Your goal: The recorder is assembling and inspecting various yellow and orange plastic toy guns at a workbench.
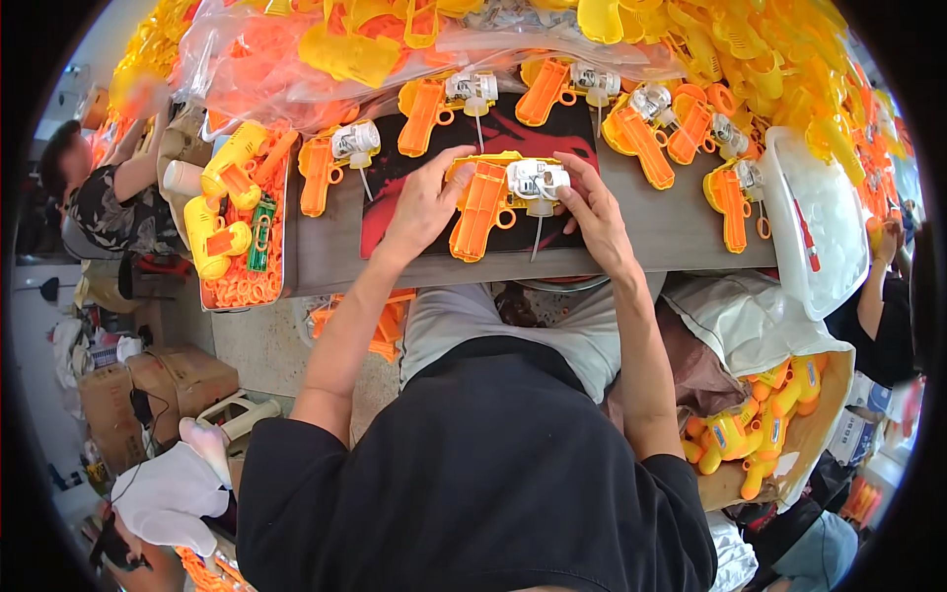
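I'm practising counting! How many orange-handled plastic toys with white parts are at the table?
7 orange-handled plastic toys with white parts: one between left hand and right hand, one on the grey table at left, two beyond the hands, three at right. More might be hidden.

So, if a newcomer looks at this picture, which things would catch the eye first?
Probably the heap of yellow plastic parts along the top, especially large at the upper right. Next would come the orange toy gun with its white mechanism, held near the middle between the left hand and the right hand. Six similar toys lie in an arc around it on the grey table.
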{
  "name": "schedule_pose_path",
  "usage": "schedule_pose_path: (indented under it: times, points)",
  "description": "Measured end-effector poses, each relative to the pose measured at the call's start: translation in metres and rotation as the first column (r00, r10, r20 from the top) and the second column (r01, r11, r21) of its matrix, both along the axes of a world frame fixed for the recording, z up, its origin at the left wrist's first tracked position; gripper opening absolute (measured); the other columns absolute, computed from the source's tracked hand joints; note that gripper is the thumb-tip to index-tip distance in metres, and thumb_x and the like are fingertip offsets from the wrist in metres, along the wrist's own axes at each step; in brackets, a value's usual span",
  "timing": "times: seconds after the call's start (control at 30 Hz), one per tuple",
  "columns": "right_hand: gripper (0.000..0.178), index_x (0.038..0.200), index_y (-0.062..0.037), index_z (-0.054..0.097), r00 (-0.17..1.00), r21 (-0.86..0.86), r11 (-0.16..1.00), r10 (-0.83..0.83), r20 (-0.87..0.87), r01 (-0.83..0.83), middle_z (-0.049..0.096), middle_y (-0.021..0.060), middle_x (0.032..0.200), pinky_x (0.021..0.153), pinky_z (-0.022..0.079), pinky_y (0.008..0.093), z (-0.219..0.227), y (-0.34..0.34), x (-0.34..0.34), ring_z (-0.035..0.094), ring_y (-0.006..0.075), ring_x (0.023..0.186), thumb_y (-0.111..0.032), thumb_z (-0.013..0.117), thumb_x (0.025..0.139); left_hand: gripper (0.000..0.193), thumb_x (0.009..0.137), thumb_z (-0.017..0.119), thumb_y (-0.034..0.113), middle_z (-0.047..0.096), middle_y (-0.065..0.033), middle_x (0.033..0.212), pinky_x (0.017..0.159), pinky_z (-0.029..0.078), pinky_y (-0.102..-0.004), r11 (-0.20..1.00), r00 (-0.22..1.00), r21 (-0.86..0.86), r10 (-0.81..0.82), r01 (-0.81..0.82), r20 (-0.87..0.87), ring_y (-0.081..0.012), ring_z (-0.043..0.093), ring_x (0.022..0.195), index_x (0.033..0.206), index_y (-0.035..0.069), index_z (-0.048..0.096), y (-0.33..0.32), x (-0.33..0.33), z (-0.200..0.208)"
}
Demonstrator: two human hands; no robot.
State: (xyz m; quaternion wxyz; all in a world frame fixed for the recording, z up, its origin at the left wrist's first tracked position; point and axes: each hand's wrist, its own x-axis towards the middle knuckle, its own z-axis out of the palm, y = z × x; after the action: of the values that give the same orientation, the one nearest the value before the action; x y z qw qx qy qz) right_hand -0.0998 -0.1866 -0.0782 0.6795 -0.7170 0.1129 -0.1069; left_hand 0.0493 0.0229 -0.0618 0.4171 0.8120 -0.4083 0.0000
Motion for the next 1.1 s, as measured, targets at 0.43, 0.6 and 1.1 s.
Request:
schedule_pose_path:
  times: [0.43,0.6,1.1]
  points:
    - [0.033,0.125,0.004,0.063,0.931,0.045,0.93,-0.365,-0.017,0.365,0.069,0.0078,0.098,0.072,0.061,0.0273,0.002,0.026,0.016,0.064,0.0103,0.081,-0.017,0.06,0.101,0.029,0.106,0.053,0.028,0.064,-0.0019,0.088,0.072,0.05,-0.0245,0.906,0.678,-0.316,-0.044,-0.283,-0.733,-0.0055,0.058,0.079,0.107,0.0,0.061,-0.028,0.001,-0.039]
    - [0.034,0.119,0.0061,0.062,0.948,0.129,0.939,-0.316,-0.044,0.32,0.068,0.0097,0.096,0.069,0.062,0.0279,0.003,0.011,0.016,0.066,0.0117,0.08,-0.021,0.064,0.098,0.027,0.106,0.05,0.028,0.066,-0.0026,0.087,0.063,0.054,-0.0246,0.937,0.548,-0.203,-0.015,-0.284,-0.836,-0.0073,0.063,0.073,0.107,0.002,0.061,-0.031,0.003,-0.027]
    - [0.037,0.118,-0.0018,0.056,0.921,-0.377,0.854,-0.258,0.291,0.358,0.06,0.0087,0.104,0.07,0.052,0.0297,0.025,0.028,0.013,0.06,0.0159,0.082,-0.009,0.076,0.087,0.031,0.104,0.057,0.028,0.058,-0.0119,0.073,0.061,0.045,-0.0334,0.934,0.945,-0.181,0.276,-0.307,-0.177,-0.0135,0.051,0.066,0.1,-0.002,0.062,-0.028,0.001,0.003]
